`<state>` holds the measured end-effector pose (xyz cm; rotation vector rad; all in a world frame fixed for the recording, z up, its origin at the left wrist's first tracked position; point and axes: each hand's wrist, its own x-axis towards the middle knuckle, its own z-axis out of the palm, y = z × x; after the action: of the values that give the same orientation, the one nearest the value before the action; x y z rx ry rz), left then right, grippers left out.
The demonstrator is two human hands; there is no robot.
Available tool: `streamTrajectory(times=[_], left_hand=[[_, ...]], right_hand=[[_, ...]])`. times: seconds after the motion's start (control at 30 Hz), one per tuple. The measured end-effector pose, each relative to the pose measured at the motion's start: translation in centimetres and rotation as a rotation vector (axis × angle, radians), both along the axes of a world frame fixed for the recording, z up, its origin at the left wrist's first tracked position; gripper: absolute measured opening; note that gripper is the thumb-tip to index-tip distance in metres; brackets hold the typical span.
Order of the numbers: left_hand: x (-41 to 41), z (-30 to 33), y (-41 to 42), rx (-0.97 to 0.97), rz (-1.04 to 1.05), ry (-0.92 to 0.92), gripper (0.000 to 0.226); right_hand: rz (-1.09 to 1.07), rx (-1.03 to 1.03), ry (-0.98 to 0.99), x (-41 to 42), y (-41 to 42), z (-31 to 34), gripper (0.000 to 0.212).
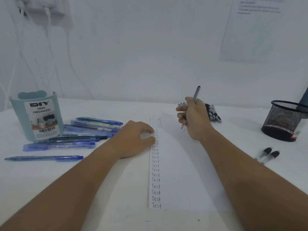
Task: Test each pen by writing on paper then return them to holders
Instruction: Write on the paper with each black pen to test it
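A pen (196, 92) was gripped upright in the right hand (195, 119) by curled fingers. The paper (183, 172) was pressed down by the left hand (133, 139), fingers curled.

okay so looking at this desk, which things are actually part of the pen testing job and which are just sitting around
Part of the job: pen in right hand; paper under left hand; blue pens; black pens; two black pens; desk organizer; mesh holder.

Lying about: wall notice; white cables.
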<state>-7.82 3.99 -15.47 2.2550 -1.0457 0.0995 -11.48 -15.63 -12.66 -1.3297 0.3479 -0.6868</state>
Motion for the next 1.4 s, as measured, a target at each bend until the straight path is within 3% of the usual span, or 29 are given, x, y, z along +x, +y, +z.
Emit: streamTrajectory(times=[0.27, 0.43, 0.73, 0.87, 1.07, 1.17, 1.23, 1.33, 1.4], left_hand=[[0.3, -0.2, -0.1, 0.0, -0.002, -0.001, 0.029], [0.4, -0.3, -0.2, 0.001, 0.013, -0.013, 0.027], [0.5, -0.4, -0.4, 0.026, 0.017, -0.065, 0.027], [0.6, -0.4, -0.5, 0.022, 0.02, -0.078, 0.026], [0.6, -0.4, -0.5, 0.017, 0.014, -0.096, 0.025], [0.7, -0.4, -0.6, 0.02, 0.014, -0.103, 0.025], [0.7, -0.5, -0.6, 0.019, 0.015, -0.106, 0.024], [0.8, -0.6, -0.6, 0.01, 0.014, -0.101, 0.023], [0.7, -0.6, -0.5, 0.011, 0.014, -0.098, 0.024]], right_hand=[[-0.127, -0.026, 0.016, -0.3, -1.3, 2.8, 0.014], [-0.293, -0.381, 0.258, -0.4, -5.7, 4.8, 0.014], [-0.552, -0.734, 0.543, -1.3, -11.5, 5.0, 0.034], [-0.484, -0.817, 0.683, -0.3, -12.9, 3.7, 0.03], [-0.468, -0.886, 0.72, 1.2, -13.8, 2.5, 0.026], [-0.472, -0.905, 0.745, 1.4, -13.9, 2.3, 0.009], [-0.482, -0.919, 0.765, 1.5, -14.0, 2.0, 0.018], [-0.451, -0.945, 0.75, 1.6, -14.3, 1.6, 0.017], [-0.439, -0.977, 0.751, 1.4, -14.3, 1.4, 0.029]])
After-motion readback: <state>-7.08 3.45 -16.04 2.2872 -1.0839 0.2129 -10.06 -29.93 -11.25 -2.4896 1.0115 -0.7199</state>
